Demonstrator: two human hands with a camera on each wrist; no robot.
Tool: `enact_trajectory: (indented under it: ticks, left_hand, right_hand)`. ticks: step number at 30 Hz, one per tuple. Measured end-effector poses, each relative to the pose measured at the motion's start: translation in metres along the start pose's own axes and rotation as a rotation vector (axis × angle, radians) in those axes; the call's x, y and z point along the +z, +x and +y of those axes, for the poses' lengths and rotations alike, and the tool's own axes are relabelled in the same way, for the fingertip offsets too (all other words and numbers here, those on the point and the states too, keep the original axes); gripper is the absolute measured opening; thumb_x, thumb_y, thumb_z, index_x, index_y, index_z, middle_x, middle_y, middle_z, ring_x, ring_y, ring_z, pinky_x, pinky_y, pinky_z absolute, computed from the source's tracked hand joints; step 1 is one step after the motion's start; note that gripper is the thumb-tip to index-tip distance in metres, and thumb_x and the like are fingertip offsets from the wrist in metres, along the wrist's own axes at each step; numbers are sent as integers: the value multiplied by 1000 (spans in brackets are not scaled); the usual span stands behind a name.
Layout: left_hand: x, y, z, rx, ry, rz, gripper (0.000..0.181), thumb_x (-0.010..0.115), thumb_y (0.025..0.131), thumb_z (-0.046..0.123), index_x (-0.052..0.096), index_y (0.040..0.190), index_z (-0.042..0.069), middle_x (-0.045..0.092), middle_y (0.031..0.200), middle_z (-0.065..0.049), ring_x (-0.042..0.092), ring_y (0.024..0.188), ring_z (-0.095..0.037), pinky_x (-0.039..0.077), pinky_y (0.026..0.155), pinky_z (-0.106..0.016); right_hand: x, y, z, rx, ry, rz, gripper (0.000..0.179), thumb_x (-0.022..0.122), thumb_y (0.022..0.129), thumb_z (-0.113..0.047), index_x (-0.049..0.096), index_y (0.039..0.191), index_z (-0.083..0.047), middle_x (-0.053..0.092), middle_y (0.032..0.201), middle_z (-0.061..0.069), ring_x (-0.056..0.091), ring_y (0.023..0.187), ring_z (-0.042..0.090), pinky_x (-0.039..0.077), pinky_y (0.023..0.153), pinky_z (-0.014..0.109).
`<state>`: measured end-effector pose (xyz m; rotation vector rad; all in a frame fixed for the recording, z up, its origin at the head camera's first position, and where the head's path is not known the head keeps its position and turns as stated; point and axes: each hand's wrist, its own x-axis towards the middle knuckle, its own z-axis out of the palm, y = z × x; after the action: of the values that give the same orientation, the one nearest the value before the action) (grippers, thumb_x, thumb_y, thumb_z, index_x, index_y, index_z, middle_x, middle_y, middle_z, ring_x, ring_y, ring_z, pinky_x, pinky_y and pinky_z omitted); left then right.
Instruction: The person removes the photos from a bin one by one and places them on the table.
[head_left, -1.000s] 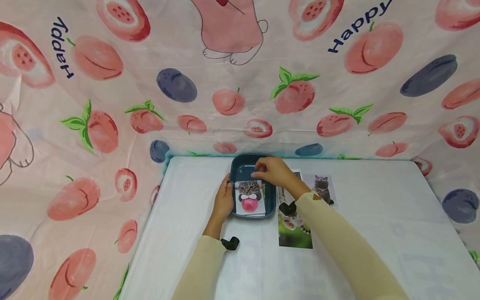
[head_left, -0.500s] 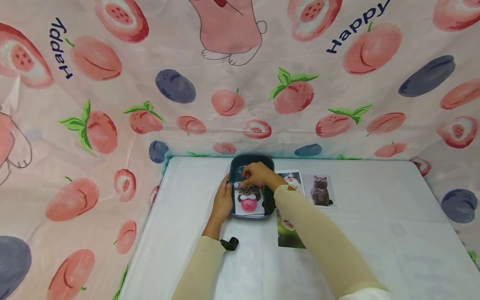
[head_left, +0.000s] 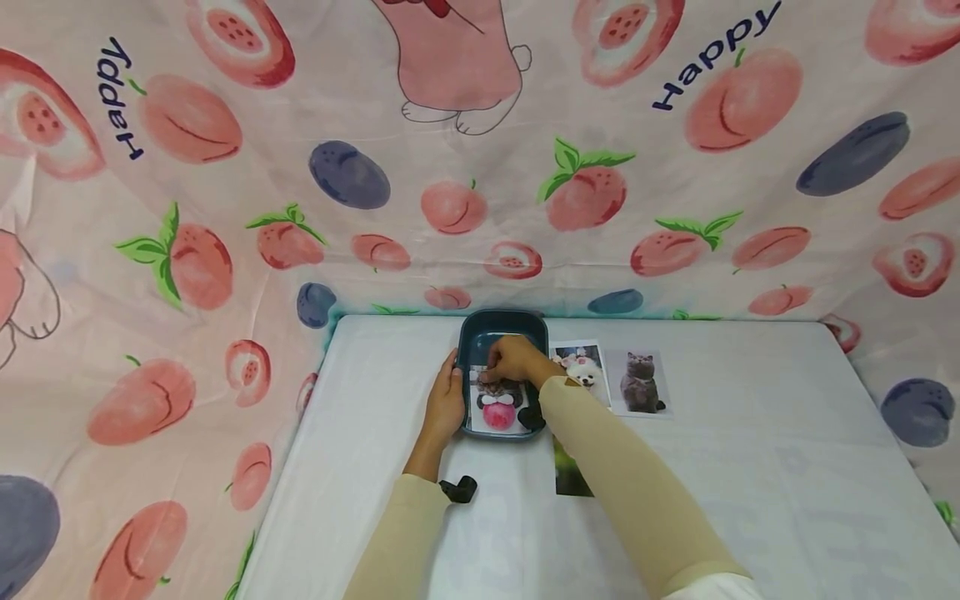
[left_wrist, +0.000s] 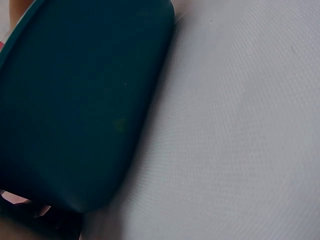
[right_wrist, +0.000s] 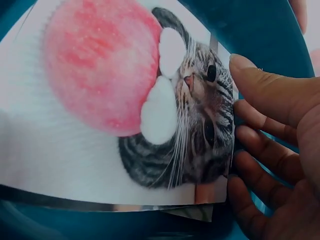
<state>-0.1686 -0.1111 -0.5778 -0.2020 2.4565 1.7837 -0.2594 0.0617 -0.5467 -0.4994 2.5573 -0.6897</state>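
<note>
A dark teal tray point(head_left: 542, 425) stands near the table's back edge; its outer wall point(left_wrist: 80, 110) fills much of the left wrist view. In it lies a photo of a tabby cat with a pink ball point(right_wrist: 100, 65), on top of at least one other print. My left hand point(head_left: 446, 402) lies along the tray's left side, its visible fingers fairly straight against the rim. Over the tray, my right hand point(head_left: 517, 360) pinches the photo's far edge. Its thumb point(right_wrist: 250, 75) is at the edge's upper side; the curled fingertips are partly hidden at the edge.
Right of the tray lie a white dog photo point(head_left: 585, 375), a grey cat photo point(head_left: 641, 383) and a green-background photo point(head_left: 572, 471), partly covered by my right sleeve. A fruit-print cloth point(head_left: 450, 167) hangs behind the white table point(head_left: 750, 483).
My right hand has come left and down to the cat photo's far edge. The prints on the right show more of the dog and grey cat. My left hand stays at the tray.
</note>
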Motion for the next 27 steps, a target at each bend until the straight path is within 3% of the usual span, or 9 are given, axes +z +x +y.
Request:
enact_trajectory:
  ticks: [7,15,27]
  left_hand:
    - [0,-2,1,-5,-2,-1,49,35,112,30,33,161,23,35,166,-8,27,156,-31,22,126,-55]
    - [-1,-1,0,3,-5,-2,49,34,113,30,32,161,22,33,167,-7,26,156,-30,21,126,-54]
    - [-1,1,-2,38,-19,-3,49,35,112,27,33,161,20,35,165,-11,27,155,-32,21,126,-55]
  right_hand:
    - [-4,-3,-1,-13,-5,10,21,85,84,-31,72,86,-15,68,82,-1,58,79,14,49,72,28]
    - [-13,-8,-5,-104,30,24,14,86,80,-14,77,91,-15,72,81,-3,62,78,12,51,75,29]
    - [-21,-14,-1,-68,86,78,13,84,85,-21,71,83,-17,68,72,-2,58,65,13,47,60,26]
